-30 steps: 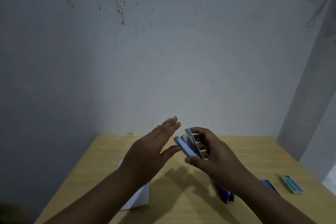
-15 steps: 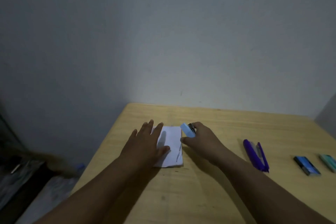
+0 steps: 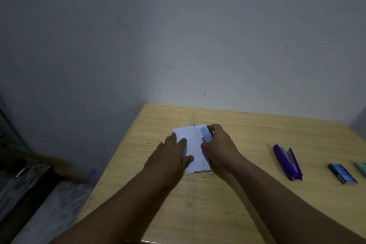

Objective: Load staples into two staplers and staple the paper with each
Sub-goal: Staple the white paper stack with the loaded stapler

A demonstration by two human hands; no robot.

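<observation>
Head view shows your left hand [image 3: 170,156] lying flat and spread on the left part of the white paper [image 3: 195,150], fingers released and pressing it to the table [image 3: 247,194]. Your right hand [image 3: 219,148] has its grip closed around the light blue stapler [image 3: 206,133], which sits over the paper's far right corner; only the stapler's blue top and a dark bit at its far end show past your fingers, so you cannot tell whether its mouth is on the sheet.

To the right, well apart from the paper, the purple stapler [image 3: 287,162] lies on the table, swung open, with its metal track showing. Further right lies a small dark blue box [image 3: 342,173], and beside it a green box [image 3: 361,168] cut off by the right edge. Both look shut, and what they hold is not visible.

Left of the table, things are dim and blurred: a dark shape low down, something pale near it, and a small blue spot [image 3: 91,170] you cannot identify.
</observation>
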